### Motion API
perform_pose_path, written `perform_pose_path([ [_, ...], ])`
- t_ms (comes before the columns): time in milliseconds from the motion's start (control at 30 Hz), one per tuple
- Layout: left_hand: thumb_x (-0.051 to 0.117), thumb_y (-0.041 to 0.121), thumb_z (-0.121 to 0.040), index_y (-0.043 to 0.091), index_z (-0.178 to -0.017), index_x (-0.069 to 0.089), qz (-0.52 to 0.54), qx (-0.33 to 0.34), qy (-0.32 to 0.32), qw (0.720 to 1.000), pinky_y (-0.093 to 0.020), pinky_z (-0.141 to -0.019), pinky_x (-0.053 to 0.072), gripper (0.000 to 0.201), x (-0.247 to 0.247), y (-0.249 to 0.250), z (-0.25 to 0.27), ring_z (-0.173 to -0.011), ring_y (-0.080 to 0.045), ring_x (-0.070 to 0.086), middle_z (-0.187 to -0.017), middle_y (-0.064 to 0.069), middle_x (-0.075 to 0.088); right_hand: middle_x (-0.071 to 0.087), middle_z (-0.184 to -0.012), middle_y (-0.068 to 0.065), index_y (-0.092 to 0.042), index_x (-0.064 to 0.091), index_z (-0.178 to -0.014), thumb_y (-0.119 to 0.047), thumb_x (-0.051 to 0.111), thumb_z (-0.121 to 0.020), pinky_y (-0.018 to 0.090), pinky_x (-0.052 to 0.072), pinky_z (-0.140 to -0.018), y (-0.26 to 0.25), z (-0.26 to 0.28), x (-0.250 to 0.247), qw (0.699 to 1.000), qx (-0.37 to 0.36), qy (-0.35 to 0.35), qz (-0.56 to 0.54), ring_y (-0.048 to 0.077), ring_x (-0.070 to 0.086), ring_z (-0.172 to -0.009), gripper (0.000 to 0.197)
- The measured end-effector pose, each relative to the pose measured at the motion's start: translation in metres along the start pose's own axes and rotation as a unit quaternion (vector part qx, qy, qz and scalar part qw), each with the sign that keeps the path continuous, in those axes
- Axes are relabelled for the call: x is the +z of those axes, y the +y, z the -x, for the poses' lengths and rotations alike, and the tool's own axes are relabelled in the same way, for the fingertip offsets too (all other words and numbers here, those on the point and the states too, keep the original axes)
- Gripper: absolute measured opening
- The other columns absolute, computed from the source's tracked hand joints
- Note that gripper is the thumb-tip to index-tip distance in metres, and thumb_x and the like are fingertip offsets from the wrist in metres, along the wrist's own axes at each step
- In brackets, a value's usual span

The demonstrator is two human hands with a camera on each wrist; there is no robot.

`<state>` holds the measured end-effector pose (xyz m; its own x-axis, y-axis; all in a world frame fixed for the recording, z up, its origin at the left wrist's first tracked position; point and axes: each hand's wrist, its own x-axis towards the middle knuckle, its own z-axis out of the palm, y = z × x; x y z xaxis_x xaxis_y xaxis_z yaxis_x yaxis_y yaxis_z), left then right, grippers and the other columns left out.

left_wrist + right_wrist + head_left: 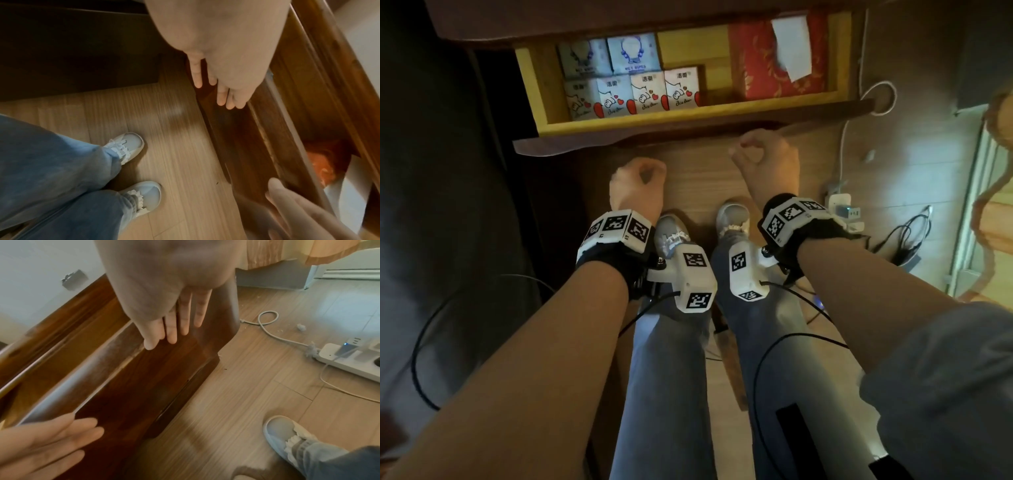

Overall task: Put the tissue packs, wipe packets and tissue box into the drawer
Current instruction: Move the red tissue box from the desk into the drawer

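Observation:
The wooden drawer (530, 85) stands pulled out. Inside, several white tissue packs (647, 90) stand in a row at the front left. Two wipe packets (633, 53) lie behind them. At the right end lies the red tissue box (767, 58) with a white tissue sticking up. Both hands hang empty in front of the dark drawer front (688, 135), fingers straight and pointing down. My left hand (638, 186) (226, 97) is a little short of the front. My right hand (763, 157) (170, 331) is right at it; I cannot tell whether it touches.
A white power strip (842, 205) with a cable (859, 113) lies on the wooden floor at the right. My feet in pale shoes (671, 233) stand just behind the hands. Dark furniture (448, 171) borders the left and an orange curtain (996, 192) hangs at the right.

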<state>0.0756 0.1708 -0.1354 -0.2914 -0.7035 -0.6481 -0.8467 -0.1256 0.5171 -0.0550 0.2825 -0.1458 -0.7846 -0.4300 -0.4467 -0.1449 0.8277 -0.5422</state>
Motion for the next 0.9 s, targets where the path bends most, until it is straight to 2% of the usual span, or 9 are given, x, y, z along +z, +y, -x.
perform_pose_path([
  [67, 0.052, 0.025, -0.092, 0.015, -0.109, 0.066, 0.003, -0.01, 0.01, 1.0, -0.02, -0.085, 0.037, 0.023, -0.001, -0.001, -0.011, -0.113, -0.02, 0.057, -0.121, -0.006, 0.064, 0.07, -0.11, 0.004, -0.013, 0.068, -0.103, -0.033, 0.063, -0.083, 0.027, 0.045, -0.091, 0.001, -0.012, 0.002, 1.0, 0.016, 0.01, -0.012, 0.018, 0.061, -0.106, 0.029],
  [167, 0.053, 0.027, -0.092, 0.016, -0.11, 0.065, 0.015, -0.022, 0.031, 0.999, -0.019, -0.085, 0.037, 0.025, 0.0, 0.0, -0.031, -0.115, -0.019, 0.057, -0.122, -0.005, 0.064, 0.071, -0.109, 0.004, -0.011, 0.07, -0.101, -0.035, 0.064, -0.082, 0.018, 0.038, -0.085, 0.0, -0.03, 0.004, 0.999, 0.032, 0.023, -0.021, 0.016, 0.063, -0.105, 0.031],
  [367, 0.054, 0.036, -0.091, 0.009, -0.107, 0.067, 0.026, -0.003, 0.072, 0.997, -0.021, -0.084, 0.038, 0.033, 0.016, 0.006, -0.069, -0.107, -0.022, 0.062, -0.115, -0.009, 0.068, 0.075, -0.088, 0.004, -0.009, 0.074, -0.086, -0.04, 0.075, -0.069, 0.021, 0.043, -0.075, 0.005, -0.062, 0.019, 0.99, 0.061, 0.081, -0.094, 0.015, 0.066, -0.084, 0.036],
  [533, 0.051, 0.039, -0.092, 0.008, -0.108, 0.065, 0.02, 0.024, 0.114, 0.993, -0.022, -0.084, 0.038, 0.037, 0.022, 0.012, -0.099, -0.107, -0.024, 0.06, -0.114, -0.011, 0.067, 0.075, -0.089, 0.003, -0.01, 0.074, -0.088, -0.045, 0.074, -0.068, 0.031, 0.052, -0.083, 0.004, -0.097, 0.027, 0.991, 0.04, 0.082, -0.101, 0.015, 0.067, -0.084, 0.04],
  [667, 0.048, 0.04, -0.093, 0.009, -0.106, 0.065, 0.026, 0.039, 0.131, 0.99, -0.033, -0.091, 0.045, 0.037, 0.025, 0.019, -0.12, -0.104, -0.026, 0.061, -0.11, -0.012, 0.067, 0.075, -0.084, 0.002, -0.011, 0.074, -0.088, -0.044, 0.073, -0.07, 0.025, 0.051, -0.075, 0.001, -0.119, 0.031, 0.991, 0.017, 0.084, -0.099, 0.013, 0.066, -0.076, 0.038],
  [833, 0.045, 0.041, -0.094, 0.012, -0.105, 0.066, 0.039, 0.057, 0.145, 0.987, -0.022, -0.082, 0.039, 0.038, 0.027, 0.023, -0.142, -0.102, -0.02, 0.062, -0.11, -0.006, 0.069, 0.073, -0.076, 0.003, -0.01, 0.075, -0.084, -0.045, 0.073, -0.069, 0.023, 0.05, -0.068, 0.0, -0.144, 0.036, 0.989, 0.006, 0.091, -0.114, 0.01, 0.062, -0.068, 0.038],
  [900, 0.044, 0.042, -0.095, 0.012, -0.105, 0.066, 0.036, 0.06, 0.146, 0.987, -0.022, -0.081, 0.038, 0.039, 0.027, 0.026, -0.148, -0.101, -0.02, 0.062, -0.108, -0.006, 0.069, 0.066, -0.065, -0.005, -0.009, 0.074, -0.081, -0.045, 0.073, -0.069, 0.014, 0.045, -0.06, -0.001, -0.151, 0.038, 0.989, 0.007, 0.086, -0.119, 0.0, 0.056, -0.057, 0.038],
])
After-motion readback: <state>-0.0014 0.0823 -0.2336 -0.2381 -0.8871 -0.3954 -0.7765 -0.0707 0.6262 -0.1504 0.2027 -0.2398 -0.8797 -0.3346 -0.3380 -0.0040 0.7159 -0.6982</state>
